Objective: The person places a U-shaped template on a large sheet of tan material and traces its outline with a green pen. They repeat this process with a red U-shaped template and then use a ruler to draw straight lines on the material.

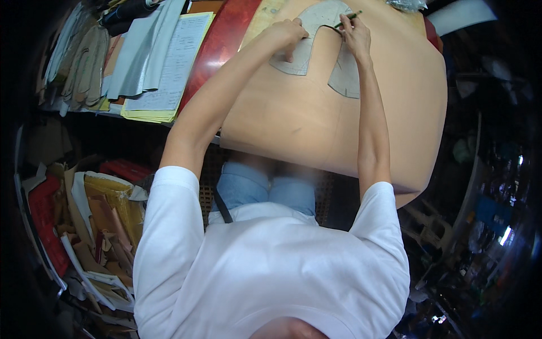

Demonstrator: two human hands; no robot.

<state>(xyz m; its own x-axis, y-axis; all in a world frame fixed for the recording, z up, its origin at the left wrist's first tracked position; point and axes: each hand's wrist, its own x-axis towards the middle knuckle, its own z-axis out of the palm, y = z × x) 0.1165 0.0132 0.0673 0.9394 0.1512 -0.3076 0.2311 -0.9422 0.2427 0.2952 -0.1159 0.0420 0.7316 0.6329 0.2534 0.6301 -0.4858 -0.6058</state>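
Note:
A grey U-shaped pattern template [313, 17] lies flat on a large tan leather sheet [282, 116], its two legs pointing toward me. My left hand [287, 35] rests on the template's left leg, thumb and fingers apart and pressing it down. In my right hand [357, 39] is a dark green pencil [354, 15], pinched between the fingers. The pencil's lower end is close to the inner curve of the template, where a dark edge shows. Whether its tip touches the leather is too small to tell.
The leather droops over the table's near edge. Left of it lie a glossy red surface [217, 45], a stack of written papers [169, 68] and folded grey sheets [138, 53]. A box of scraps [110, 226] stands lower left. Clear plastic [406, 4] lies at the far right.

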